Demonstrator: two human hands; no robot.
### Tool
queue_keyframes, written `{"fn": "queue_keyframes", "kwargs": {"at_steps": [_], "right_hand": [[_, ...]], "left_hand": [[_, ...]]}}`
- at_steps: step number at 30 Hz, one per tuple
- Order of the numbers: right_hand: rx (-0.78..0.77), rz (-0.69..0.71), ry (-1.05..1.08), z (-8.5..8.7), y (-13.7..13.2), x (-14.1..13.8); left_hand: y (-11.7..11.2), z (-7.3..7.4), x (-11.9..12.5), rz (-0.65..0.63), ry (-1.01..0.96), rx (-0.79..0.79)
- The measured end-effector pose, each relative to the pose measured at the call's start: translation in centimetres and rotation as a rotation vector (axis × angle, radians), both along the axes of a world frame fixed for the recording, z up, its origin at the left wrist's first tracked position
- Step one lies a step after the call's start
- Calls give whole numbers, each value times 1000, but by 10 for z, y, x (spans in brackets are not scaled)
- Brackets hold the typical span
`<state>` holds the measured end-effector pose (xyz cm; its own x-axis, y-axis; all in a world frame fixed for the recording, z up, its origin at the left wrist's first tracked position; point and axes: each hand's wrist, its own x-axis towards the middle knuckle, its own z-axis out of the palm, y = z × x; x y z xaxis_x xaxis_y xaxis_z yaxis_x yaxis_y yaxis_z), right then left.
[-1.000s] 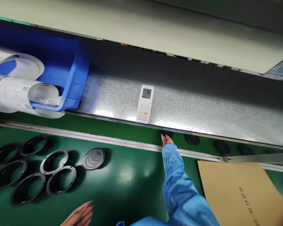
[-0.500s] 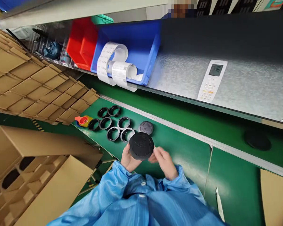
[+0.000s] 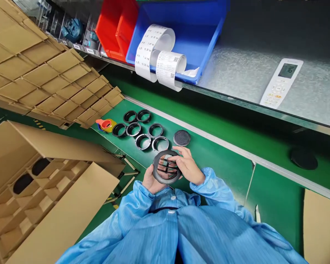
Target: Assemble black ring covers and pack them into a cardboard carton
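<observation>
Both hands hold a round black vent piece [image 3: 166, 167] with slats across its middle, just above the green table [image 3: 214, 161]. My left hand [image 3: 151, 180] grips it from below and behind. My right hand [image 3: 187, 165] clasps its right rim, fingers curled over the front. Blue sleeves cover both arms. Beyond the hands lie several black rings [image 3: 143, 129] in rows and a grey round cap [image 3: 182, 138].
An open cardboard box [image 3: 44, 183] with dividers stands at the left, stacked cardboard dividers [image 3: 44, 80] behind it. A red-and-yellow tape roll [image 3: 106, 125] lies by the rings. On the metal shelf are a blue bin [image 3: 198, 33] with label rolls [image 3: 159, 51], a red bin [image 3: 112, 25], a white remote [image 3: 281, 83]. A black disc [image 3: 303, 158] sits right.
My right hand came back from the far belt with a black round piece; both hands now hold it turned over, slatted side showing. The view swung left and down.
</observation>
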<state>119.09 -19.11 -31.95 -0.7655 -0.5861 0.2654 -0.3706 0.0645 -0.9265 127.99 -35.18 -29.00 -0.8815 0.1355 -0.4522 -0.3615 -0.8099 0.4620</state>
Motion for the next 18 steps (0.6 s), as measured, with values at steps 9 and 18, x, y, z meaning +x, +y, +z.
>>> {"fn": "queue_keyframes", "kwargs": {"at_steps": [9, 18], "right_hand": [[-119, -21, -392, 13, -17, 7], [95, -30, 24, -3, -43, 31]], "left_hand": [[-21, 7, 6, 10, 46, 90], [-46, -8, 5, 140, -91, 166]]}}
